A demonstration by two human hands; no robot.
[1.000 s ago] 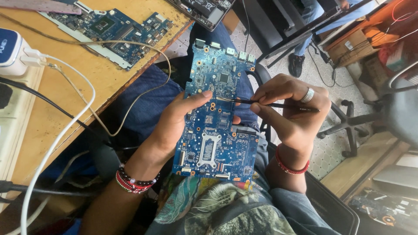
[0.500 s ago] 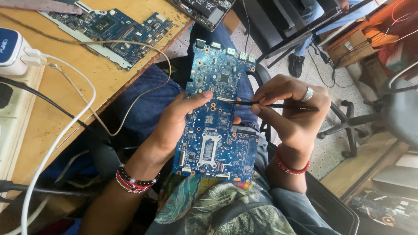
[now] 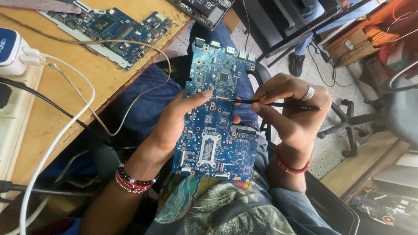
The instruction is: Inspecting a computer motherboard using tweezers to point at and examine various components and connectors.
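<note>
The left hand (image 3: 176, 124) is closed on the left edge of the blue circuit board (image 3: 217, 113), thumb laid across its face, holding it upright over the person's lap. The right hand (image 3: 294, 111), at the board's right edge, is pinched shut on black tweezers (image 3: 270, 103), whose tip rests on the board's face just beside the left thumb. A silver ring sits on one finger of the right hand; red bead bracelets circle both wrists.

The board is long and irregular in outline, with a metal socket frame (image 3: 209, 150) in its lower half, a small black chip (image 3: 224, 77) in the upper half, and metal ports along the top edge. Small components cover the surface densely.

Left of the board stands the wooden bench (image 3: 65, 87), its edge near the board and chipped. On it lie a second blue board (image 3: 117, 28), a thin tan wire (image 3: 130, 104) looping off the edge, and a white cable (image 3: 65, 130) plugged into a white adapter (image 3: 11, 50). Right of the board, tiled floor (image 3: 326, 148) shows, with an office chair base (image 3: 348, 126) near the right hand.
</note>
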